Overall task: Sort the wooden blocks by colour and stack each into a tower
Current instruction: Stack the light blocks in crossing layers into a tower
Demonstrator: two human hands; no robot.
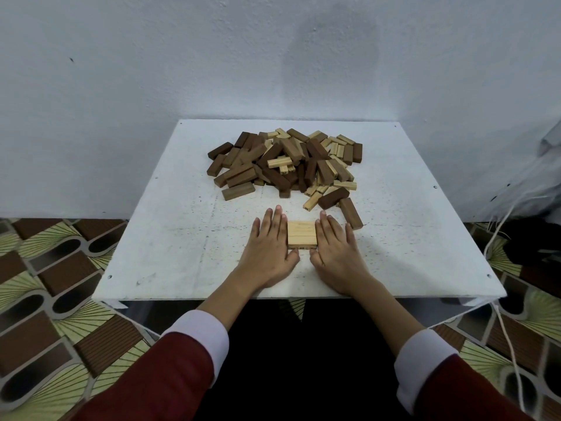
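Your left hand (pixel 268 247) and right hand (pixel 335 250), fingers straight and gripping nothing, press the sides of the pale blocks (pixel 302 234) on the table (pixel 170 238), squaring the first layer. Next, fetch pale pieces from the pile (pixel 285 162).

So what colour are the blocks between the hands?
Light pine blocks, between the left hand and right hand; head view.

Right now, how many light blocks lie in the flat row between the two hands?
3, as far as the seams show: side by side in the row of light blocks, between the left hand and right hand. More below may be hidden.
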